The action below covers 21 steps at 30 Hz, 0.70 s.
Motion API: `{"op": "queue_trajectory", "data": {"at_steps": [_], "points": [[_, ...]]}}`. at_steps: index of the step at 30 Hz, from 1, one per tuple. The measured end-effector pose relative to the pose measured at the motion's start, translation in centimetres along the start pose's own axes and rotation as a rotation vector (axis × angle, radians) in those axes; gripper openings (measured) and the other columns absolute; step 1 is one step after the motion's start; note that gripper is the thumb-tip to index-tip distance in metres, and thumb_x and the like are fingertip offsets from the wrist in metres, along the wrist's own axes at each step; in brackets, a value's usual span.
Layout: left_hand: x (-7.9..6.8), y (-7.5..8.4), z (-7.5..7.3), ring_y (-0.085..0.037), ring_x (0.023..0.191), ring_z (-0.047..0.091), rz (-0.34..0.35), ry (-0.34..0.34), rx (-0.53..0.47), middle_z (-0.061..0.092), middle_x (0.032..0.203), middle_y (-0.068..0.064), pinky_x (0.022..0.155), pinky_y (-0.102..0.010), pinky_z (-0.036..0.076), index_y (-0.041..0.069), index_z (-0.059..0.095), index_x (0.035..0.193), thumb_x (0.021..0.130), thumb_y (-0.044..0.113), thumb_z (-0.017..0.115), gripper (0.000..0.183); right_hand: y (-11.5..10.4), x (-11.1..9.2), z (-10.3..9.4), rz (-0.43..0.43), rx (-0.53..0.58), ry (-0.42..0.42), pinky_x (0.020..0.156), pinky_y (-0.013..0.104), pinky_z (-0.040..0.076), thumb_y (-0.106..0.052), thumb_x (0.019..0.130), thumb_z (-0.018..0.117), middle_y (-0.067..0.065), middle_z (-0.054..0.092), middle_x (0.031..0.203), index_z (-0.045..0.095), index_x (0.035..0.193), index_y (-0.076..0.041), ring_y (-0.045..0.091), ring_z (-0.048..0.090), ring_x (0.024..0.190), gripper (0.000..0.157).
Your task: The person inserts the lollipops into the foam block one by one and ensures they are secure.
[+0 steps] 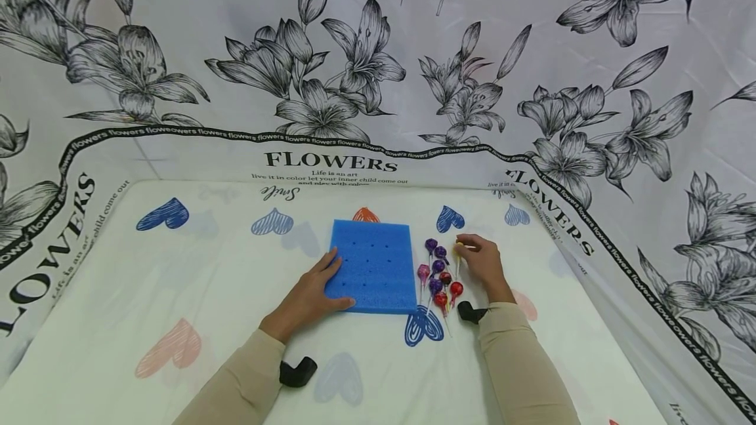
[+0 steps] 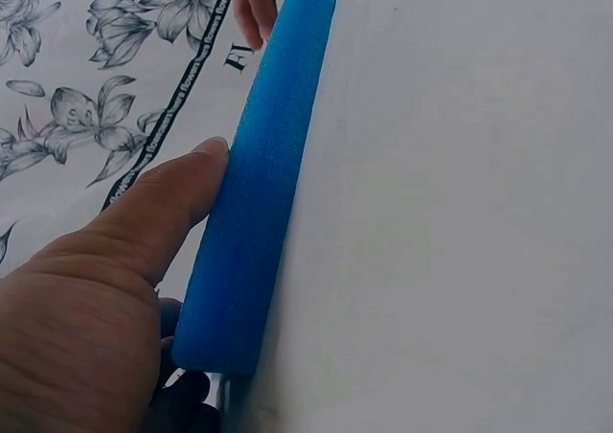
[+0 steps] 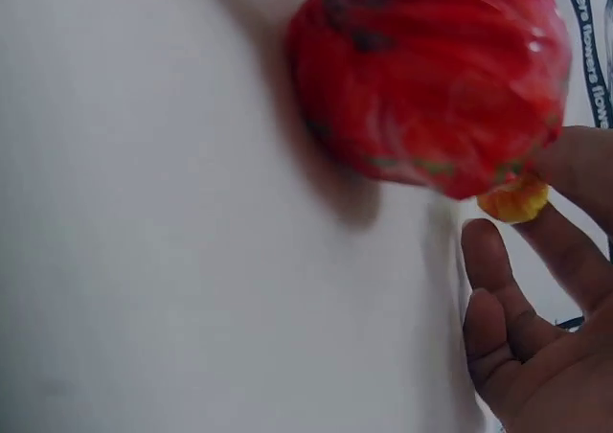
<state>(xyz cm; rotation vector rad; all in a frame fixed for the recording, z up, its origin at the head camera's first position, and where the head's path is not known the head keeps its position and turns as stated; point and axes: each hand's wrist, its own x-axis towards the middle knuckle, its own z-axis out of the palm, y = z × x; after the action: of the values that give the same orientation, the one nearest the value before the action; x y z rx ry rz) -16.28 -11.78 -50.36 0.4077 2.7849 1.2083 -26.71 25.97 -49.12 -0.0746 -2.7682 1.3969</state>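
Observation:
A blue foam block [image 1: 372, 267] with several small holes in its top lies on the table. My left hand [image 1: 319, 287] rests at its near left corner, thumb at the front edge and fingers along the left side. In the left wrist view the thumb touches the block [image 2: 254, 193]. To the right, my right hand [image 1: 483, 264] pinches a yellow lollipop [image 1: 459, 244], its pale stick pointing down. The right wrist view shows the yellow lollipop [image 3: 517, 201] partly behind a red-wrapped lollipop [image 3: 431, 79]. Several purple lollipops [image 1: 438, 267] and a pink lollipop [image 1: 423, 272] lie between block and hand.
A white cloth with printed hearts covers the table [image 1: 236, 307]. Behind it hangs a flower-printed curtain [image 1: 248, 117]. Black wrist devices sit at the left cuff [image 1: 298, 371] and right cuff [image 1: 471, 312].

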Motion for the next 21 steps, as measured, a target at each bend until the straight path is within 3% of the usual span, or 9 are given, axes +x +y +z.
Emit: {"op": "queue_trajectory", "data": {"at_steps": [6, 15, 21], "points": [[-0.2, 0.0, 0.0, -0.035, 0.141, 0.020, 0.004, -0.002, -0.003, 0.016, 0.159, -0.006, 0.107, -0.052, 0.030, 0.003, 0.034, 0.149, 0.077, 0.049, 0.078, 0.096, -0.4, 0.1, -0.7, -0.034, 0.051, 0.069, 0.093, 0.043, 0.045, -0.016, 0.093, 0.066, 0.013, 0.063, 0.120, 0.064, 0.124, -0.004, 0.028, 0.055, 0.111, 0.033], [-0.1, -0.1, -0.1, -0.035, 0.142, 0.019, 0.000, -0.001, -0.014, 0.016, 0.159, -0.006, 0.107, -0.052, 0.029, 0.002, 0.033, 0.149, 0.077, 0.051, 0.077, 0.097, -2.8, 0.0, -2.0, 0.028, 0.205, 0.132, 0.077, 0.023, 0.050, -0.015, 0.091, 0.068, 0.010, 0.062, 0.121, 0.063, 0.126, -0.003, 0.019, 0.062, 0.097, 0.037], [-0.1, 0.1, -0.1, -0.034, 0.142, 0.019, -0.008, -0.007, -0.025, 0.015, 0.160, -0.005, 0.107, -0.052, 0.029, 0.003, 0.033, 0.149, 0.077, 0.050, 0.078, 0.097, -4.7, -0.2, -2.5, 0.039, 0.307, 0.177, 0.081, 0.021, 0.051, -0.004, 0.089, 0.066, 0.015, 0.062, 0.121, 0.061, 0.128, 0.000, 0.016, 0.061, 0.099, 0.040]]}}
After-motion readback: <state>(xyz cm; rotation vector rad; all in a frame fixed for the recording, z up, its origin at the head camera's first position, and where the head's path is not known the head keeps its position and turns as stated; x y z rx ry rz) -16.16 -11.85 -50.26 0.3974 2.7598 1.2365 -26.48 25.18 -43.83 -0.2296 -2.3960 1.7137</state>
